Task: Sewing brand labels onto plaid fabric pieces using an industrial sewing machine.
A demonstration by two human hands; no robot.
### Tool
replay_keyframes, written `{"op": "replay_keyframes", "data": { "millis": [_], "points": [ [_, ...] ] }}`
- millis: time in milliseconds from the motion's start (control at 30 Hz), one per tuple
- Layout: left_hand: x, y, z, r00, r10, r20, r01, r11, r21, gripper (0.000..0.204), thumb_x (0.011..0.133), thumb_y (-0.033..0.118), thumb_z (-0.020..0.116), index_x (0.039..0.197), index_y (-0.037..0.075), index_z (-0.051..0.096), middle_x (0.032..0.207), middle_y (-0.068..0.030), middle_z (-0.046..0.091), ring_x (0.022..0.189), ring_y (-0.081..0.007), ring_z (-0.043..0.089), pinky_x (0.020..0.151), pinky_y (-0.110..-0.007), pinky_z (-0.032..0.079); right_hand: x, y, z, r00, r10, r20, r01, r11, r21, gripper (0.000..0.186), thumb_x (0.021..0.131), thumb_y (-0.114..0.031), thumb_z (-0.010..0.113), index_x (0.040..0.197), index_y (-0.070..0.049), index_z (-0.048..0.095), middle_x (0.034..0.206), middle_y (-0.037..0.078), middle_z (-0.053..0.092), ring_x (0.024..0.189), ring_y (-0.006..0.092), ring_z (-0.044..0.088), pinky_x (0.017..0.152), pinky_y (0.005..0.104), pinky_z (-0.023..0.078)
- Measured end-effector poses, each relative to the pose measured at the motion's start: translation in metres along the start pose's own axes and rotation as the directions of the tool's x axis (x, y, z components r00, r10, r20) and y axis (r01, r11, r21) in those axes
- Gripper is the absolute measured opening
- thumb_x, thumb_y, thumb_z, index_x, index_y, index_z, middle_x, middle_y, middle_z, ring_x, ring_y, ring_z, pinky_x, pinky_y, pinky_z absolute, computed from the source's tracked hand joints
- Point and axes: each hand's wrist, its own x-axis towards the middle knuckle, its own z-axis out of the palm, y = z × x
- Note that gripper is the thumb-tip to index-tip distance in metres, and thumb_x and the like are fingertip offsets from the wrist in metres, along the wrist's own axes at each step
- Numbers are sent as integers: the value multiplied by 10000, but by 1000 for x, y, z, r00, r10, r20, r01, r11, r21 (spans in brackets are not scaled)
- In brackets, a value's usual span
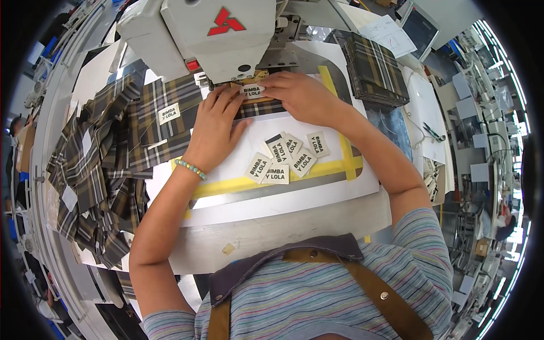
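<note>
Under the head of a white sewing machine (pixel 212 37), a small cream label (pixel 251 91) with dark print lies on plaid fabric (pixel 266 108). My left hand (pixel 218 122) rests palm down to its left, fingers stretched toward the label and thumb apart. From the right, my right hand (pixel 303 96) lies with extended fingers, its fingertips at the label's right edge. Below my hands, several loose labels (pixel 276 174) overlap on a white sheet (pixel 226 211). The needle area is partly hidden by the machine head and my fingers.
To the left, a heap of plaid pieces (pixel 93 187) spills over the table, one bearing a label (pixel 169 114). A neat stack of plaid pieces (pixel 377 71) stands at the right. Yellow tape (pixel 226 186) borders the work plate. Small thread snips (pixel 433 133) lie farther right.
</note>
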Motion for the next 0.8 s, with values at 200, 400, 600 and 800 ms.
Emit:
{"op": "replay_keyframes", "data": {
  "millis": [200,400,600,800],
  "points": [
    [-1,-3,-2,999,20,29,-21,999,50,537,1000,303,718,1435,11,600,1565,-145,551,1511,-386,419,1239,-511,351,3,-5,-1,996,-85,4,84,969,-232,321,913,-58,659,1216,-69,767,1351,49,729,1314,239,627,1089,409,504],
    [3,-4,-9,991,95,89,-108,982,157,541,1012,324,696,1441,12,586,1577,-140,539,1491,-382,434,1223,-504,358,22,-7,-8,989,47,142,-18,980,-198,351,895,-31,669,1231,-57,766,1329,66,732,1302,270,634,1088,414,530],
    [7,-14,-7,993,97,69,-99,995,22,456,1028,280,669,1400,23,606,1532,-140,573,1418,-389,481,1195,-496,376,23,-9,15,996,-49,-76,54,996,68,360,899,6,652,1234,-49,770,1314,85,729,1266,291,648,1113,418,537],
    [-1,-33,-14,994,-77,71,81,995,-50,468,1033,165,672,1480,79,562,1579,-156,537,1415,-363,488,1220,-489,342,18,-3,24,994,-44,-97,53,993,101,380,899,3,670,1260,-69,765,1335,86,726,1290,274,636,1114,386,546]
  ]
}}
